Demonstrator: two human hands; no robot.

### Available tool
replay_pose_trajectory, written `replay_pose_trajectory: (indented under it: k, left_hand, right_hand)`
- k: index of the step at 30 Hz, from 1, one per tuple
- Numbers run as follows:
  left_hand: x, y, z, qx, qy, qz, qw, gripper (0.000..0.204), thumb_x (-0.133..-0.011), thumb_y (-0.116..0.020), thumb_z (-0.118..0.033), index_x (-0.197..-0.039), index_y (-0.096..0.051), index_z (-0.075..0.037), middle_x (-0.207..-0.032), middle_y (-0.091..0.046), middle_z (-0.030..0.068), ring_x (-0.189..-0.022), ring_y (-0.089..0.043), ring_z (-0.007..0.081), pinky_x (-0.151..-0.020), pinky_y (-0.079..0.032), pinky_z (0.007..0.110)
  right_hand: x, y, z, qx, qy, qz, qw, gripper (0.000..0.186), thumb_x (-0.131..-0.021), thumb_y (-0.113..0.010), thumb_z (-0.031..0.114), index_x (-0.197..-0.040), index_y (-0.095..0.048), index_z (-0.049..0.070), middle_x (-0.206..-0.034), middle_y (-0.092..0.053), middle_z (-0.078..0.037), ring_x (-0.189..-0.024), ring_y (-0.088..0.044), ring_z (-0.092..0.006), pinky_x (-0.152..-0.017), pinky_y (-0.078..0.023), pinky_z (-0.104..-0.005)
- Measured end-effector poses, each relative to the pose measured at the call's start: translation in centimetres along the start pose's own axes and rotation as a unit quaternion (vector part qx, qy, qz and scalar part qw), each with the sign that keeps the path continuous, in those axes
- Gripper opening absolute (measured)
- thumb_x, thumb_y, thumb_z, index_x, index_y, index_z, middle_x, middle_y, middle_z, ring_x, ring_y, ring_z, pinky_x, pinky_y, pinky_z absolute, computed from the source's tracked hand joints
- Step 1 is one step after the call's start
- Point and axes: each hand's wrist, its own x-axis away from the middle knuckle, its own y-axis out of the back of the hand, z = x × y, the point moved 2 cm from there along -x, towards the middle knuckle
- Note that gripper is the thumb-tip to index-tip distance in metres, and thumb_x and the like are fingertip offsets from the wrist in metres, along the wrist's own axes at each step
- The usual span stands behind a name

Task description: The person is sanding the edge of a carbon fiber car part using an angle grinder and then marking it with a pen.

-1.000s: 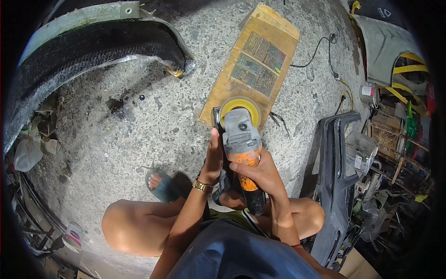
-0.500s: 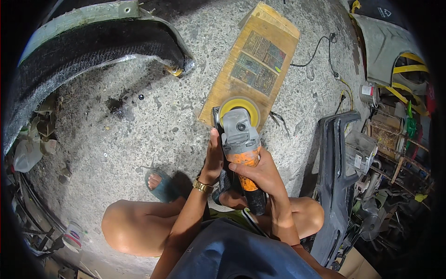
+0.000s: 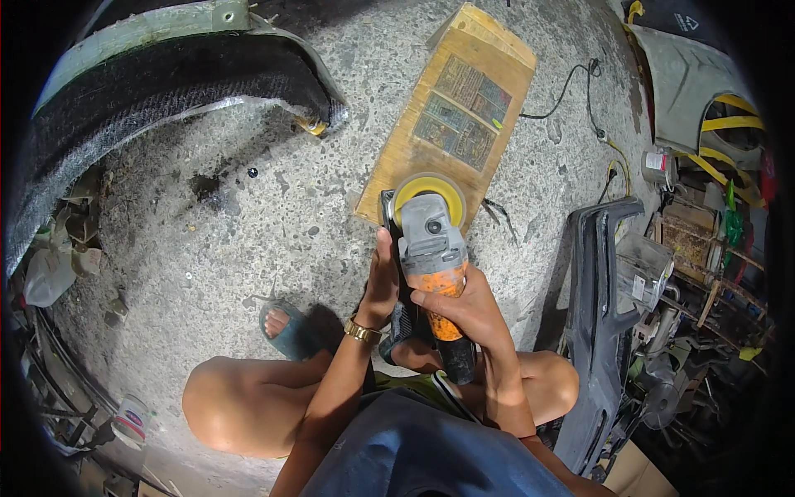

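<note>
My right hand (image 3: 472, 311) wraps round the orange body of an angle grinder (image 3: 432, 240) with a grey head, its thumb across the top. The grinder's yellow disc (image 3: 431, 192) is over the near end of a wooden board (image 3: 393, 161), close to the dark part's tip. Pressed along the left side of a narrow dark part (image 3: 402, 311) is my left hand (image 3: 381, 277), a gold watch on its wrist. That part runs from the board's near edge back between my legs; the grinder covers much of it. The left thumb is hidden.
A black curved panel (image 3: 190, 79) lies at the upper left. On the right are a long dark bumper-like piece (image 3: 580, 331), a clear plastic container (image 3: 644, 269), a can (image 3: 658, 168) and piled scrap. A black cable (image 3: 551, 114) crosses the concrete beyond the board.
The grinder and both hands have shifted very slightly to the right in the picture, and the board with them. Both grips stay the same.
</note>
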Motion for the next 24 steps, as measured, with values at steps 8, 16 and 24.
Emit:
replay_pose_trajectory:
  k: [8,16,24]
  left_hand:
    - [-1.0,1.2,1.1,-0.040,-0.026,-0.016,0.999,0.093,-0.097,-0.024,-0.077,-0.141,-0.051,0.001,-0.135,-0.061,0.0145,-0.121,-0.062,0.0242,-0.105,-0.049,0.039]
    - [0.3,-0.6,-0.4,0.004,0.002,-0.025,1.000,0.073,-0.105,-0.026,-0.063,-0.142,-0.049,-0.004,-0.131,-0.060,0.0064,-0.117,-0.058,0.0152,-0.100,-0.047,0.033]
    - [-0.4,1.7,2.1,-0.063,-0.060,-0.027,0.996,0.068,-0.107,-0.027,-0.058,-0.143,-0.047,-0.003,-0.131,-0.060,0.0080,-0.117,-0.058,0.0170,-0.100,-0.048,0.034]
  right_hand:
    - [0.1,0.1,1.0,-0.013,-0.001,-0.024,1.000,0.043,-0.081,-0.083,0.009,-0.118,-0.062,0.000,-0.103,-0.069,-0.005,-0.090,-0.065,-0.0121,-0.081,-0.053,-0.0296]
    - [-0.3,0.2,0.4,0.012,-0.002,-0.010,1.000,0.041,-0.081,-0.083,0.009,-0.115,-0.064,-0.001,-0.103,-0.070,-0.005,-0.090,-0.065,-0.0115,-0.082,-0.053,-0.0293]
    - [-0.5,-0.2,1.0,0.017,0.004,-0.017,1.000,0.044,-0.081,-0.085,0.011,-0.116,-0.062,-0.001,-0.102,-0.070,-0.005,-0.090,-0.065,-0.0111,-0.082,-0.053,-0.0291]
